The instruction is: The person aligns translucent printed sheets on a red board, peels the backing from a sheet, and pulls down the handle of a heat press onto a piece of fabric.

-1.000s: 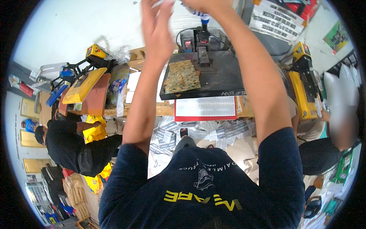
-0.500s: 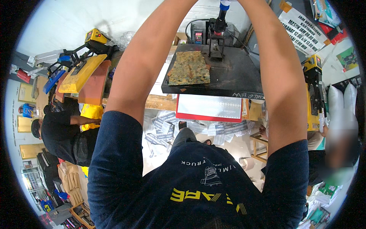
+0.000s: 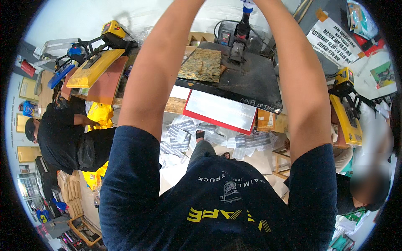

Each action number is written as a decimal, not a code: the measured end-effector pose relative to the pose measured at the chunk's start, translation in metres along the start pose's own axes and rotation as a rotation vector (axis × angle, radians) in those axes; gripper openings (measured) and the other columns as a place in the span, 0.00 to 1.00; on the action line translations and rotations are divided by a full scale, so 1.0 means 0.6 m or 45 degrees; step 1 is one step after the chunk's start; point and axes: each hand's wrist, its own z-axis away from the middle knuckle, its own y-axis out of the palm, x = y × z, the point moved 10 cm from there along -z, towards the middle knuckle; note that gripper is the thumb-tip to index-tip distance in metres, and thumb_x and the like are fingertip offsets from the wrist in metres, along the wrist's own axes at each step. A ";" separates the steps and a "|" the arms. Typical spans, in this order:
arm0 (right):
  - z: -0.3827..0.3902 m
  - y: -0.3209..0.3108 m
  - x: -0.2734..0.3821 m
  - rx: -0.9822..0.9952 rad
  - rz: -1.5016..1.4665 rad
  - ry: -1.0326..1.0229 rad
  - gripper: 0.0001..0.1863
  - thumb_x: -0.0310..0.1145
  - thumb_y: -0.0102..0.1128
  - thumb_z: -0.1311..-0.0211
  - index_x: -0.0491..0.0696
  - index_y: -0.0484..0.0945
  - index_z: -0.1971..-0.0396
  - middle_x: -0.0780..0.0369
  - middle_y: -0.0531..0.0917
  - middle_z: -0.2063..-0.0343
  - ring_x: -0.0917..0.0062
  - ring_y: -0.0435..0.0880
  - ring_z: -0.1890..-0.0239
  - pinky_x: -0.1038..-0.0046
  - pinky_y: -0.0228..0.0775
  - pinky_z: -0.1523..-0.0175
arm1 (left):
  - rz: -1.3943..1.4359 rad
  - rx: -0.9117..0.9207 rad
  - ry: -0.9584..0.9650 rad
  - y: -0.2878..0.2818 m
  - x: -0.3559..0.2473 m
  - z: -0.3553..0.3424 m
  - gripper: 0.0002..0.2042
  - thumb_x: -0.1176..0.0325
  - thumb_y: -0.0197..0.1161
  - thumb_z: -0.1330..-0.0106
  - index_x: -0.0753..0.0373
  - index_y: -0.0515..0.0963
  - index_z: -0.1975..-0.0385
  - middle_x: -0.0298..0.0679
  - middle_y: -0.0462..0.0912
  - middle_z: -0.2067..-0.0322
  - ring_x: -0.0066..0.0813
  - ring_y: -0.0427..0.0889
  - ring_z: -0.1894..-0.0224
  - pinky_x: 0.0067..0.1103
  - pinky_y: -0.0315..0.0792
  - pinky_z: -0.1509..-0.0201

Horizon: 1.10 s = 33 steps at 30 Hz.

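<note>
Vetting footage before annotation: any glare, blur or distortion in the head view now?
Head view: black corners ring the fisheye image, edges bending near its rim; pale glare washes out parts of the red-edged white sheet; a smeared patch hides the head of the co-worker on the right; the mottled pad on the black plate looks fairly crisp; both hands lie beyond the top edge.

The big press plate is black; the flat mat is speckled tan, green and brown; the press handle is black with blue up top; the paper sheet is white with little grey marks and a red edge; the shirt is dark blue with yellow and white print; the left-side press is yellow.
</note>
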 end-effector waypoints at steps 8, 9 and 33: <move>0.038 -0.021 -0.002 -0.011 0.024 -0.080 0.13 0.44 0.62 0.43 0.50 0.86 0.70 0.55 0.90 0.67 0.60 0.90 0.62 0.60 0.83 0.56 | -0.133 -0.055 0.033 0.001 -0.044 0.031 0.31 0.38 0.63 0.35 0.67 0.86 0.63 0.58 0.87 0.63 0.57 0.87 0.57 0.39 0.79 0.51; 0.041 -0.026 -0.003 -0.075 0.001 -0.117 0.13 0.44 0.63 0.44 0.50 0.86 0.71 0.55 0.90 0.68 0.59 0.90 0.62 0.60 0.82 0.56 | -0.148 -0.046 0.043 0.003 -0.049 0.032 0.31 0.38 0.62 0.35 0.67 0.86 0.63 0.58 0.87 0.63 0.58 0.86 0.57 0.39 0.79 0.51; 0.019 -0.018 -0.053 0.020 0.048 -0.005 0.13 0.43 0.65 0.44 0.51 0.88 0.65 0.54 0.90 0.64 0.60 0.91 0.58 0.60 0.85 0.54 | -0.149 -0.166 -0.001 0.038 -0.026 -0.009 0.33 0.35 0.64 0.41 0.67 0.88 0.67 0.57 0.87 0.72 0.54 0.89 0.65 0.37 0.81 0.56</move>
